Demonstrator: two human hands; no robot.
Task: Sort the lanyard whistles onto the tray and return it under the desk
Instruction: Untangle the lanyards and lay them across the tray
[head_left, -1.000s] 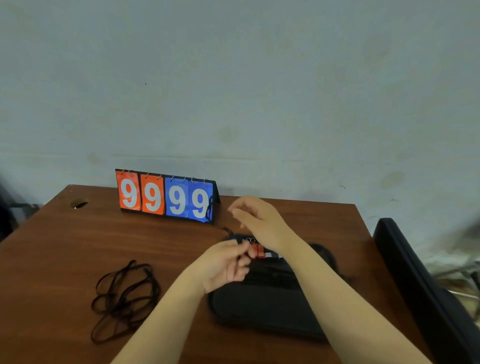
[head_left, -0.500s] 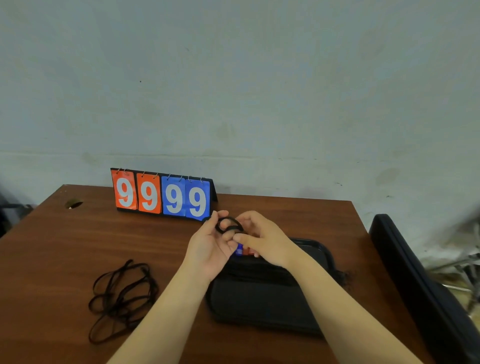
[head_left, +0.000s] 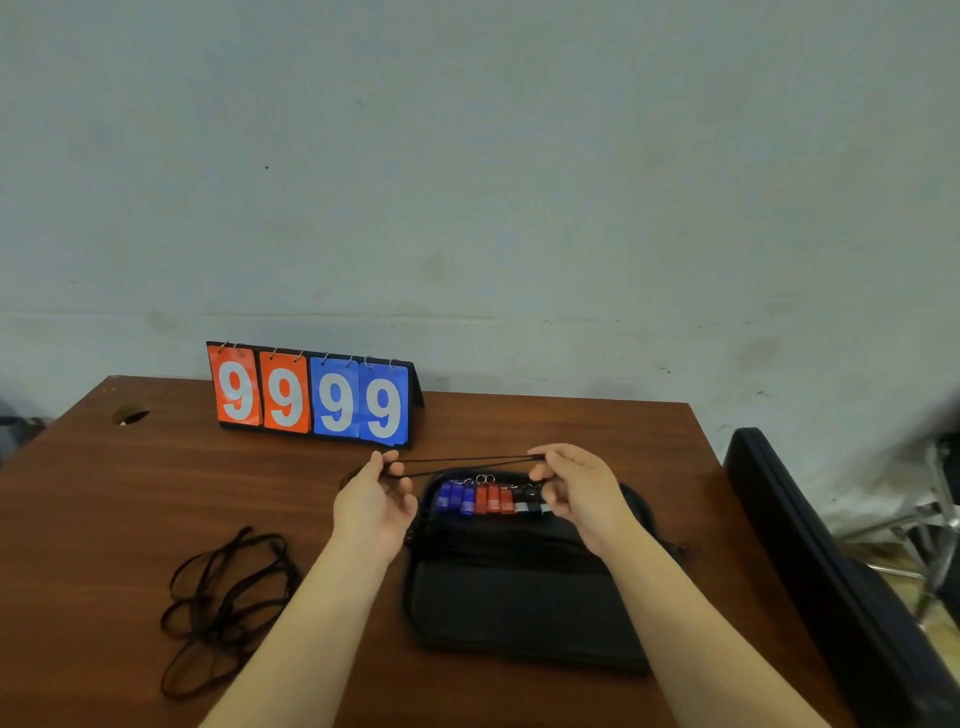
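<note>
Seemingly light, limp and quick to tangle, the black cord (head_left: 462, 463) is stretched taut just above the whistles (head_left: 488, 500) on the tray (head_left: 519, 613), left hand (head_left: 374, 501) and right hand (head_left: 579, 491) each pinching 1 end between thumb and fingertips, likely the best hold

Brown wooden desk (head_left: 156, 493), pale wall (head_left: 519, 182)

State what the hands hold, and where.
One black cord, stretched between them: the left hand pinches its left end, the right hand its right end.
</note>
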